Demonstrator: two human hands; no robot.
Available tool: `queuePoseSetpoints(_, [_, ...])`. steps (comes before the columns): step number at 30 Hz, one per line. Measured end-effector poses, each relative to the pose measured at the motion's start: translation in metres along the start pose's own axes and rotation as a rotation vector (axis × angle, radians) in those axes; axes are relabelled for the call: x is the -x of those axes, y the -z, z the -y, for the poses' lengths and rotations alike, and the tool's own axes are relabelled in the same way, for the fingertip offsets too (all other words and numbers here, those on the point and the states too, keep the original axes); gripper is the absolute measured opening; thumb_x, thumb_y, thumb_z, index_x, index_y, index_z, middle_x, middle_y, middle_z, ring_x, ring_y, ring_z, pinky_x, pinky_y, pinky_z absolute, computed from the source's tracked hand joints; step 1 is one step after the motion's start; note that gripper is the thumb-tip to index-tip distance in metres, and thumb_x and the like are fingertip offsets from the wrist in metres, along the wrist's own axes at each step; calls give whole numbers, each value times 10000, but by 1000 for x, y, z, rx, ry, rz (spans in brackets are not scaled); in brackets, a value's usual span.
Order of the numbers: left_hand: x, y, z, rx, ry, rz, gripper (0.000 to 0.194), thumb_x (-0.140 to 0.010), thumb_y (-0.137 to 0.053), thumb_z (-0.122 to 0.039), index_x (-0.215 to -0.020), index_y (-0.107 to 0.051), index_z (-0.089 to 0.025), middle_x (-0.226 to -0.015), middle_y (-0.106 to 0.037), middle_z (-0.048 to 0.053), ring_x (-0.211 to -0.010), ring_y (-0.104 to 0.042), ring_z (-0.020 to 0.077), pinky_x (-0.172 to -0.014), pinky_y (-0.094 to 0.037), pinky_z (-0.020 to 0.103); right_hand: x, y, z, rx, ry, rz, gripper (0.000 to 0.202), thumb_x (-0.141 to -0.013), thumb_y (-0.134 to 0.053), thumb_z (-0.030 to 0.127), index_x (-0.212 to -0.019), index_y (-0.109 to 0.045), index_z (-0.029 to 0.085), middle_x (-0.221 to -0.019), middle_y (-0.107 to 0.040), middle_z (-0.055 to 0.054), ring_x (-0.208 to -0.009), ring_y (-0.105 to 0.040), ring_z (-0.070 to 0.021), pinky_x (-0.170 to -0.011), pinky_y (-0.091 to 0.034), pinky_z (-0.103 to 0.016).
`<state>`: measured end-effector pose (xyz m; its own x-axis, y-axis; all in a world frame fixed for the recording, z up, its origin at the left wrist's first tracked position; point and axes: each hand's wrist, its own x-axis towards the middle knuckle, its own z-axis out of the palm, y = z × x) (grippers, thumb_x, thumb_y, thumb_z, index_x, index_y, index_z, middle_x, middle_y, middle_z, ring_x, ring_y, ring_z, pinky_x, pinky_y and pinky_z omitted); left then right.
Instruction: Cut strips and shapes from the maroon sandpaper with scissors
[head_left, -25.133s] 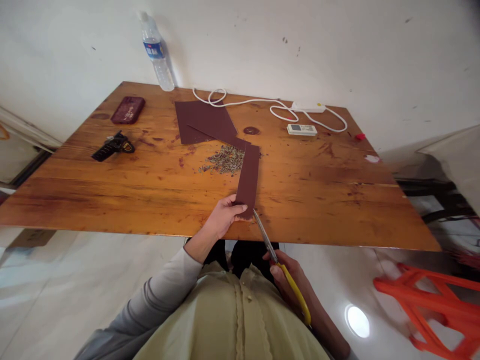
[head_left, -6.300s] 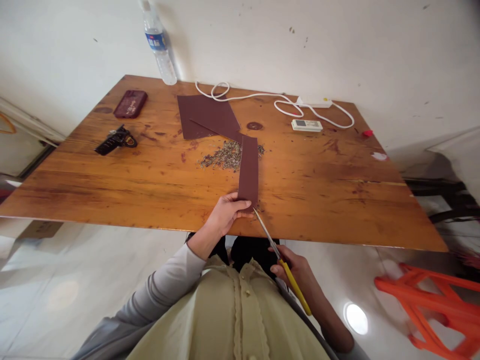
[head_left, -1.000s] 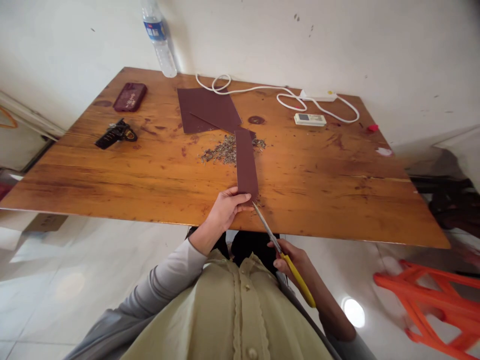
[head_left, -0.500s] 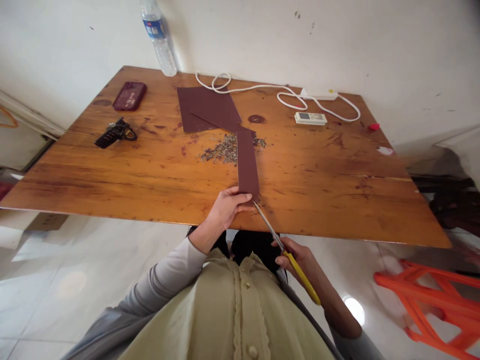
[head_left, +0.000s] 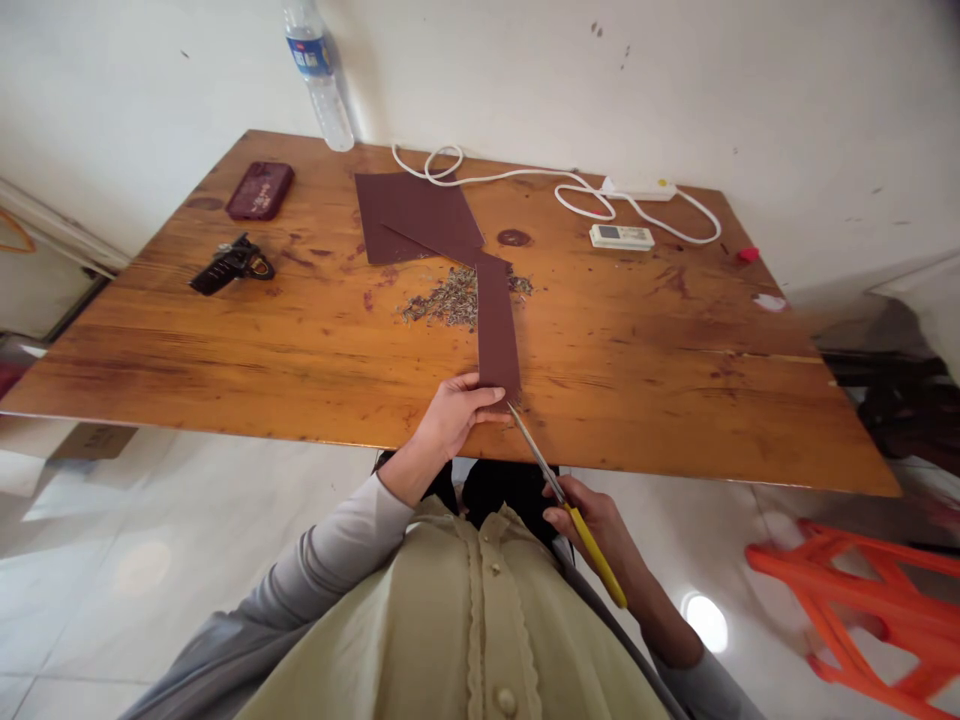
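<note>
My left hand pinches the near end of a maroon paper strip, which extends over the pile of small clippings; my right hand grips the yellow-handled scissors, their tips at the strip's near right corner.

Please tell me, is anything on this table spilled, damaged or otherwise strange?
Yes: small loose scraps lie heaped on the bare tabletop, on both sides of the brown strip in the left hand, which looks untidy. The tabletop also shows dark reddish stains and a crack-like mark toward its right side.
</note>
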<state>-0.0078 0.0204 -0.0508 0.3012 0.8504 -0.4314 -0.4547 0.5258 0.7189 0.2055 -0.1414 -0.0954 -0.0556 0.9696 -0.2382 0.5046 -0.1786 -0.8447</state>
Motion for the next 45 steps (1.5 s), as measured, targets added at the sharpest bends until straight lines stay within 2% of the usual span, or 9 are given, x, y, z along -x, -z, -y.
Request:
queuePoseSetpoints(7, [0, 0, 2, -26, -18, 9, 319, -490, -966, -218, -741, -791, -126, -757, -745, 49, -683, -688, 174, -649, -644, 350, 8, -7, 12, -307, -36, 125, 706, -908, -619, 829, -1212, -705, 198, -760, -549, 7, -582, -452, -163, -522, -378, -279])
queuePoseSetpoints(10, [0, -2, 4, -15, -28, -19, 322, -484, -975, -215, -729, -787, -125, -745, -742, 43, -669, -686, 167, -649, -642, 343, 13, -18, 18, -394, -77, 101, 715, -892, -616, 844, -1196, -677, 200, -746, -518, 19, -551, -385, -139, -471, -308, -255])
queuePoseSetpoints(15, [2, -4, 5, -30, -39, -64, 305, -526, -975, -208, -757, -791, -132, -780, -754, 41, -699, -688, 164, -686, -633, 340, 10, -38, 18, -349, -89, -2, 581, -905, -615, 756, -1096, -661, 209, -743, -518, 21, -552, -406, -140, -479, -330, -252])
queuePoseSetpoints(21, [3, -6, 4, -39, -49, -78, 305, -516, -979, -221, -748, -801, -135, -768, -751, 37, -706, -671, 155, -685, -622, 324, 5, -46, 19, -296, -92, -38, 425, -899, -636, 608, -1030, -658, 205, -687, -496, 41, -529, -402, -140, -474, -328, -254])
queuePoseSetpoints(27, [3, -6, 5, -35, -41, -88, 319, -507, -984, -220, -752, -797, -136, -794, -760, 46, -727, -683, 170, -698, -624, 338, 5, -49, 22, -339, -102, -50, 451, -941, -593, 668, -968, -628, 219, -577, -376, 92, -479, -319, -127, -453, -272, -252])
queuePoseSetpoints(32, [1, -5, 5, -30, -42, -79, 312, -508, -977, -211, -747, -792, -133, -796, -765, 53, -709, -679, 169, -699, -628, 350, 2, -53, 19, -276, -55, -75, 516, -934, -574, 746, -911, -613, 232, -568, -389, 86, -489, -333, -131, -465, -279, -255])
queuePoseSetpoints(36, [1, -4, 4, -17, -49, -76, 322, -504, -971, -204, -764, -795, -135, -767, -753, 41, -667, -657, 149, -659, -625, 333, -1, -59, 10, -217, -43, -172, 527, -907, -597, 752, -878, -635, 227, -604, -456, 56, -541, -390, -151, -500, -336, -261])
queuePoseSetpoints(40, [1, -4, 3, 15, -72, -79, 346, -477, -988, -229, -737, -777, -144, -749, -726, 15, -687, -652, 142, -662, -642, 331, 0, -56, 6, -201, -22, -135, 505, -887, -615, 712, -933, -668, 212, -656, -529, 31, -556, -438, -162, -520, -392, -268])
queuePoseSetpoints(45, [-1, -1, 3, 19, -44, -41, 389, -475, -1015, -260, -759, -778, -139, -748, -724, 18, -688, -667, 152, -699, -652, 363, 6, -37, 11, -185, -4, -74, 480, -915, -615, 633, -1068, -687, 183, -719, -593, 6, -607, -517, -189, -567, -444, -285])
